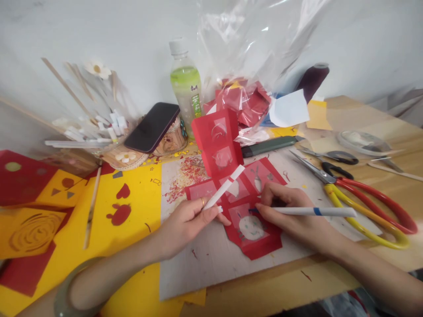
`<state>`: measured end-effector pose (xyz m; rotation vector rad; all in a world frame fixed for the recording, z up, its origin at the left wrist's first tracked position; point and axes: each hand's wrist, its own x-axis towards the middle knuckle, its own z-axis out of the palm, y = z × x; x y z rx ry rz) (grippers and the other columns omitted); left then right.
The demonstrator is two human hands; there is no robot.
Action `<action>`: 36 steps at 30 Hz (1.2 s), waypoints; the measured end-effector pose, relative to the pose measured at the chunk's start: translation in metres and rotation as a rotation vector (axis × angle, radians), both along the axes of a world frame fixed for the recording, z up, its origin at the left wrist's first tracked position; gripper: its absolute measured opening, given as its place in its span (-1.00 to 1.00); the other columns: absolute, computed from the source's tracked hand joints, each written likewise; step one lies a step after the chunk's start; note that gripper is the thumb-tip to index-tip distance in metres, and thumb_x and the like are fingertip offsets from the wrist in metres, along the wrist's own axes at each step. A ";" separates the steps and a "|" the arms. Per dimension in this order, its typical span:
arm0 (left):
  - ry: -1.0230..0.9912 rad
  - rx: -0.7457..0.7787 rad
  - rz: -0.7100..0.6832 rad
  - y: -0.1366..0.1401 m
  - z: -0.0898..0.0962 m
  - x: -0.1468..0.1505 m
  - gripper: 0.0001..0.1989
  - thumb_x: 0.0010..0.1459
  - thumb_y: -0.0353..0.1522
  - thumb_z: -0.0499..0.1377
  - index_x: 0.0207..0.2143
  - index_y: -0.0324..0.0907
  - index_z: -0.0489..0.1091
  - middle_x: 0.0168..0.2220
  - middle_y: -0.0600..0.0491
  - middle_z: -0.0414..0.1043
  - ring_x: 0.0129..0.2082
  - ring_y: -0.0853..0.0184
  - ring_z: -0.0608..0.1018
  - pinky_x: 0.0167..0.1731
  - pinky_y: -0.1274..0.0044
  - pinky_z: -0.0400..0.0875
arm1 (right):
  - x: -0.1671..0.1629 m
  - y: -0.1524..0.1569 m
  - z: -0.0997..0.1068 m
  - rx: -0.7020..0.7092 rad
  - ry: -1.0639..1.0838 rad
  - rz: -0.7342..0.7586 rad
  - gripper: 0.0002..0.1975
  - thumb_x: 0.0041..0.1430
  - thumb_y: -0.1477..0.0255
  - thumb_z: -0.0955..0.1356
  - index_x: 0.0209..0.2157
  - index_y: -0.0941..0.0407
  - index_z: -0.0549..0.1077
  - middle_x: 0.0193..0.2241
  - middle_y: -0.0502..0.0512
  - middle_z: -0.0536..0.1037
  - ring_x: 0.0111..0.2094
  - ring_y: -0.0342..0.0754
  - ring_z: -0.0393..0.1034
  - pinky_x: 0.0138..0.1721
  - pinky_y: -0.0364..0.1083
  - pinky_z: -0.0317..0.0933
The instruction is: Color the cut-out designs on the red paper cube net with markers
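A red paper cutout (pixel 228 244), shaped like an unfolded box with translucent windows, lies on a grey board (pixel 185 273). One window near me shows a white rabbit drawing (pixel 251 227) with coloured lines. My right hand (pixel 280 209) pinches a white marker with a blue band (pixel 302 211), its tip at the rabbit's ear area. My left hand (pixel 194 222) grips a second white marker with a red band (pixel 226 186), while its fingers rest at the cutout's left side.
Large scissors with red and yellow handles (pixel 366 220) lie at right, beside smaller black-handled scissors (pixel 340 157). A green cutter (pixel 271 145), a drink bottle (pixel 186 83) and a phone (pixel 153 127) stand or lie behind. Yellow paper (pixel 139 246) covers the left, with red paper shapes (pixel 120 214).
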<state>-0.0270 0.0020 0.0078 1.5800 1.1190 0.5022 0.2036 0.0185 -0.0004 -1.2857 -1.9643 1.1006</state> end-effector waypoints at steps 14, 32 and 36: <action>-0.001 0.002 -0.002 0.001 0.002 0.001 -0.67 0.24 -0.26 -0.06 -0.30 -0.20 0.46 -0.26 0.06 0.50 -0.21 0.32 0.48 -0.11 0.51 0.26 | 0.000 0.000 0.002 -0.022 0.010 0.007 -0.77 0.03 0.51 0.27 -0.62 0.09 0.15 -0.67 -0.10 0.25 -0.62 -0.20 0.13 -0.60 -0.19 0.02; 0.003 0.013 -0.008 0.000 0.004 0.001 -0.67 0.24 -0.27 -0.06 -0.31 -0.21 0.46 -0.27 0.05 0.50 -0.22 0.32 0.48 -0.12 0.51 0.26 | 0.000 0.000 -0.001 -0.026 0.006 0.003 -0.76 0.03 0.50 0.28 -0.63 0.09 0.15 -0.68 -0.10 0.24 -0.62 -0.20 0.12 -0.60 -0.18 0.01; 0.005 0.015 -0.009 0.001 0.003 0.001 -0.67 0.24 -0.28 -0.06 -0.30 -0.20 0.46 -0.27 0.06 0.50 -0.22 0.32 0.48 -0.11 0.50 0.25 | 0.001 0.000 -0.001 -0.027 0.020 -0.001 -0.77 0.04 0.49 0.28 -0.62 0.09 0.16 -0.67 -0.10 0.25 -0.62 -0.21 0.11 -0.62 -0.19 0.00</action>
